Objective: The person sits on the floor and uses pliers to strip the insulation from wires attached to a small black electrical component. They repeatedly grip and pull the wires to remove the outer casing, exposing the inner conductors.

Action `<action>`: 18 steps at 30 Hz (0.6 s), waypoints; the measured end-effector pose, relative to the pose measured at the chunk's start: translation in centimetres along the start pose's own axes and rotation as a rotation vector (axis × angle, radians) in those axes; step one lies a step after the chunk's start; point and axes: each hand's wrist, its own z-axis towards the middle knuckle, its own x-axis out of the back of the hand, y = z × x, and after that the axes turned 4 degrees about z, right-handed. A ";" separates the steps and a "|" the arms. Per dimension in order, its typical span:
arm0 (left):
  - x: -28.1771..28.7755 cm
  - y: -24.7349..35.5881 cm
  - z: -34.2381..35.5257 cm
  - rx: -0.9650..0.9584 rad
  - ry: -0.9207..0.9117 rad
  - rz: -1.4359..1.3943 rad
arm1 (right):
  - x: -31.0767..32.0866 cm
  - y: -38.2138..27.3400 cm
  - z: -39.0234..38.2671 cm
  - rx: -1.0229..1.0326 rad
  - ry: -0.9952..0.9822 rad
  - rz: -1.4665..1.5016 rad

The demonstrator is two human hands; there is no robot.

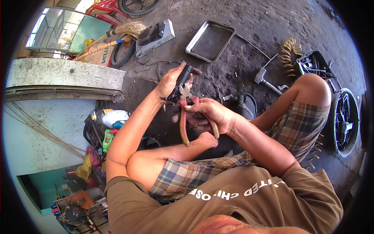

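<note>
My left hand is closed around a black cylindrical part, which tilts up and away from me. Small dark pieces or wires show at its lower end, though the fingers partly cover them. In my right hand is a pair of pliers with worn red and yellow handles, the handles spread apart. The metal jaws point away from me, right beside the lower end of the black part. Whether they touch it or grip anything I cannot tell.
Ahead on the dark floor lies a shallow metal tray. To its right are a grey metal tool, a coiled yellow hose and a black holder of wrenches. A round basin holds dark parts. Bottles stand at left; a grey box sits far left.
</note>
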 end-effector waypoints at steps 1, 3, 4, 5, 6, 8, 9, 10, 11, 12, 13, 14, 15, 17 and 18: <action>0.3 0.1 0.0 0.010 -0.022 0.050 | 0.2 -0.4 -0.1 -0.028 -0.006 -0.036; 0.8 0.4 0.0 0.033 -0.072 0.145 | 0.7 -1.2 -0.5 -0.083 -0.009 -0.105; 1.0 0.5 -0.1 0.050 -0.054 0.283 | 0.6 -1.4 -0.6 -0.090 0.025 -0.088; 0.6 1.3 -0.3 0.068 -0.038 0.422 | 0.7 -1.3 -0.5 -0.090 0.072 -0.153; 0.4 1.6 -0.3 0.085 -0.021 0.560 | 0.9 -1.1 -0.4 -0.091 0.119 -0.219; 1.1 0.8 0.2 0.072 -0.073 0.654 | 1.0 -0.8 -0.2 -0.105 0.199 -0.304; 1.5 0.2 0.3 0.065 -0.096 0.702 | 0.9 -0.6 -0.1 -0.111 0.223 -0.375; 1.8 -0.5 0.2 0.069 -0.099 0.707 | 0.7 -0.4 -0.1 -0.116 0.247 -0.446; 1.9 -0.8 0.1 0.090 -0.119 0.700 | 0.7 -0.2 0.0 -0.121 0.275 -0.515; 1.9 -1.0 0.0 0.113 -0.138 0.693 | 0.7 -0.5 -0.1 -0.144 0.255 -0.472; 1.9 -1.1 -0.1 0.135 -0.157 0.686 | 1.0 -0.3 0.1 -0.152 0.228 -0.409; 1.8 -1.0 -0.2 0.142 -0.169 0.689 | 1.5 0.0 0.4 -0.157 0.203 -0.347; 1.7 -0.9 -0.2 0.142 -0.171 0.680 | 1.9 0.1 0.6 -0.163 0.178 -0.286; 1.6 -0.7 -0.3 0.140 -0.172 0.661 | 2.7 -0.2 0.4 -0.186 0.078 -0.192; 1.7 -0.6 -0.3 0.165 -0.170 0.651 | 3.0 -0.3 0.4 -0.198 0.027 -0.145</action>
